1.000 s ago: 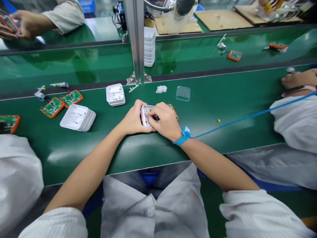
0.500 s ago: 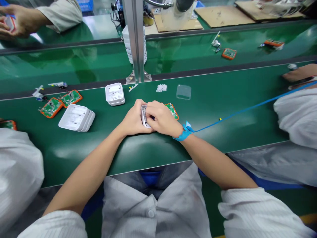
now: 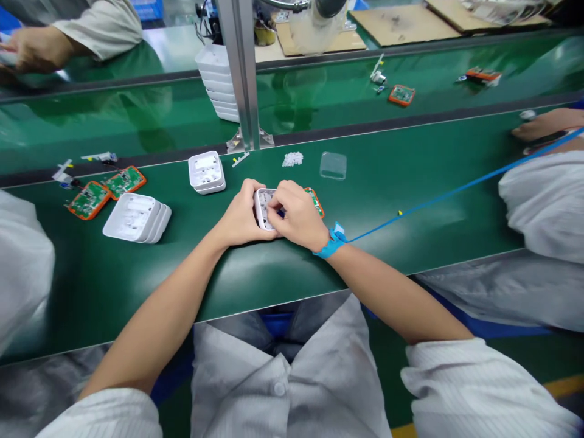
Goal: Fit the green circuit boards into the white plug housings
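My left hand is wrapped around the left side of a white plastic housing, its open inside facing up. Over the housing, my right hand has its thumb and fingertips pinched together inside it; whatever they hold is hidden. A blue wrist strap with a long cord circles my right wrist. Partly behind my right hand lies a green circuit board with an orange rim. Beyond the hands are a pile of small white pieces and a clear plastic cover.
Left of my hands stand two short stacks of white housings, one farther back. Orange-rimmed circuit boards with wired parts lie far left. A metal post rises behind. Co-workers sit on both sides; a hand rests at right.
The view has shifted slightly. My right fingers have lifted a little, exposing more of the housing's inside. My left hand keeps its hold.
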A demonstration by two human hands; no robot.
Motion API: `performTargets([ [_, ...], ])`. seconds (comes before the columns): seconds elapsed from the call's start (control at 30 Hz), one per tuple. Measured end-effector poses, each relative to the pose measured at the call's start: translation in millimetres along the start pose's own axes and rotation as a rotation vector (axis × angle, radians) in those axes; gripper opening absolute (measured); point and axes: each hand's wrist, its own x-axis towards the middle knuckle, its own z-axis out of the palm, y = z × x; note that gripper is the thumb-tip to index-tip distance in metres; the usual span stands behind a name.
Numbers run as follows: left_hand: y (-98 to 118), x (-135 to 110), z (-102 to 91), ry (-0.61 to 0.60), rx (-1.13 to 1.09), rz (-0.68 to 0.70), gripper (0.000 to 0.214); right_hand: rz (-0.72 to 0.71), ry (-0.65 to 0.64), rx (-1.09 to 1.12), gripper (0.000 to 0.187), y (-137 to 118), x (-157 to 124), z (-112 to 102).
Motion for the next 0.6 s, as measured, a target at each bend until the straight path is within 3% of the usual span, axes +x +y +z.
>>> performTargets([
  [0.3,3,0,0.9,0.002,0.0,-0.007,0.079,0.015,-0.106,0.073,0.016,0,7,-9],
  [0.6,2,0,1.0,0.009,0.015,0.022,0.075,-0.006,-0.232,-0.003,0.018,-5,12,-11],
])
